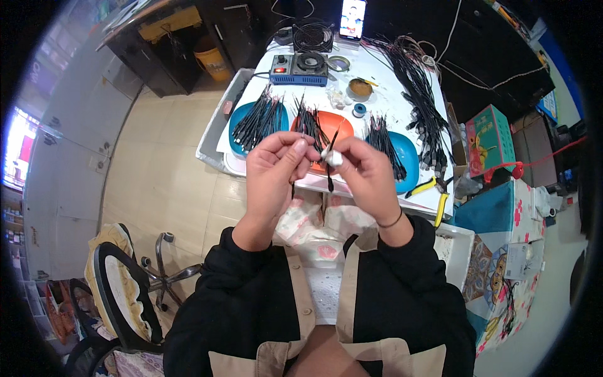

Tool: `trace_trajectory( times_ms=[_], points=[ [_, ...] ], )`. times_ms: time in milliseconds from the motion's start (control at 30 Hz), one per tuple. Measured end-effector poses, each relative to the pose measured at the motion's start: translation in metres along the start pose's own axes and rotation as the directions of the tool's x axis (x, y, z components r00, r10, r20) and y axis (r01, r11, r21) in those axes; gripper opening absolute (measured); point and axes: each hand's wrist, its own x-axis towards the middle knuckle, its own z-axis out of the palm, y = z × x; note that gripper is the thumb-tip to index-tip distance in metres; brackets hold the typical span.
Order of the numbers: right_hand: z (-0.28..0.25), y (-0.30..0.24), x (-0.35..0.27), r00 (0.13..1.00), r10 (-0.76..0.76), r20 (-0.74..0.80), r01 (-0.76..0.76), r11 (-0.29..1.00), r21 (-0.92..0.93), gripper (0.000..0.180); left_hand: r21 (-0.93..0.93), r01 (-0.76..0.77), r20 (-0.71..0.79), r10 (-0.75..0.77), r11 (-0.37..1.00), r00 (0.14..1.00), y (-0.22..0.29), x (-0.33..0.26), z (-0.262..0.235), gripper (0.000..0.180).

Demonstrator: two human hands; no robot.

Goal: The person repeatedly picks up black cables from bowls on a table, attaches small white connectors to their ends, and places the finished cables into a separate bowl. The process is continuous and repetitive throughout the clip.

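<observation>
My left hand [276,166] is closed in a pinch above the table's near edge. A thin wire tip shows at its fingertips and a dark cable end hangs below it, so it seems to grip a cable, mostly hidden. Beside it, my right hand [372,179] pinches a short black cable [330,181], which hangs down with its bare wire end pointing up. White wrapping [333,158] sits at the right fingertips. Behind the hands, bundles of short black cables lie on a blue tray [236,119], an orange tray [342,120] and a second blue tray [409,160].
Beyond the trays stand a blue soldering station [295,70], a small fan [313,38], a tin of amber paste [360,91] and a lit phone [352,19]. Long black cables [421,94] lie at right, above yellow-handled pliers [440,195]. A chair [119,289] stands at lower left.
</observation>
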Motion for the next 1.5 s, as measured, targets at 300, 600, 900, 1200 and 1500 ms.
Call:
trace_trajectory(
  times_ms=[300, 600, 900, 1200, 1500],
  points=[
    [0.003, -0.026, -0.052, 0.994, -0.099, 0.038, 0.105, 0.959, -0.262, 0.014, -0.149, 0.080, 0.022, -0.078, 0.986, 0.997, -0.008, -0.042, 0.035, 0.022],
    [-0.018, -0.037, -0.065, 0.988, -0.075, -0.133, 0.049, 0.980, -0.193, 0.011, 0.152, -0.069, 0.045, 0.063, 0.986, 0.997, -0.017, -0.057, 0.044, 0.018],
    [-0.008, -0.032, -0.060, 0.720, -0.694, 0.010, 0.518, 0.527, -0.674, 0.015, 0.279, -0.114, 0.057, 0.102, 0.953, 0.993, -0.035, -0.060, 0.041, 0.016],
    [-0.005, -0.020, -0.063, 0.987, -0.005, -0.162, 0.048, 0.964, 0.263, 0.012, -0.206, 0.223, 0.145, -0.196, 0.953, 0.970, -0.033, -0.061, 0.036, 0.016],
    [-0.002, -0.023, -0.065, 0.786, -0.617, -0.052, 0.438, 0.614, -0.656, 0.018, 0.176, -0.061, -0.015, 0.065, 0.982, 0.998, -0.040, -0.063, 0.040, 0.015]
  ],
)
